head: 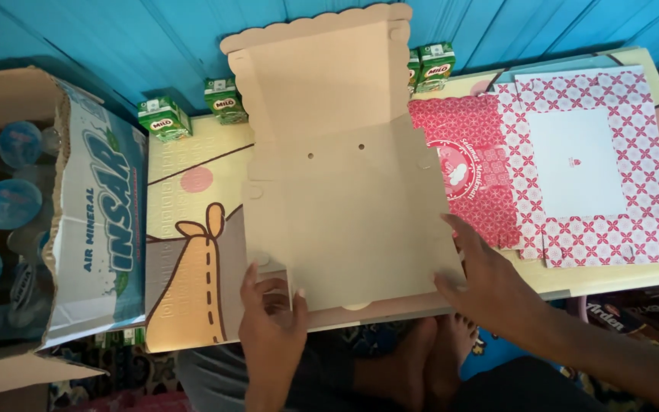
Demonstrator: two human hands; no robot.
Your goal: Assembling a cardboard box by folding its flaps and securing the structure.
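Green drink cartons – patterned box blanks – flank cardboard.

drink cartons behind, open box left

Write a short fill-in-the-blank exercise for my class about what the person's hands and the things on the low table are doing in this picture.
1. Both hands rest on a flat, unfolded ____ box blank.
2. The left hand grips the blank's ____ edge.
3. To the right of the blank lies a stack of flat sheets patterned in white and ____.
4. The small drink cartons at the back are mostly ____.

Missing words: cardboard; near; red; green
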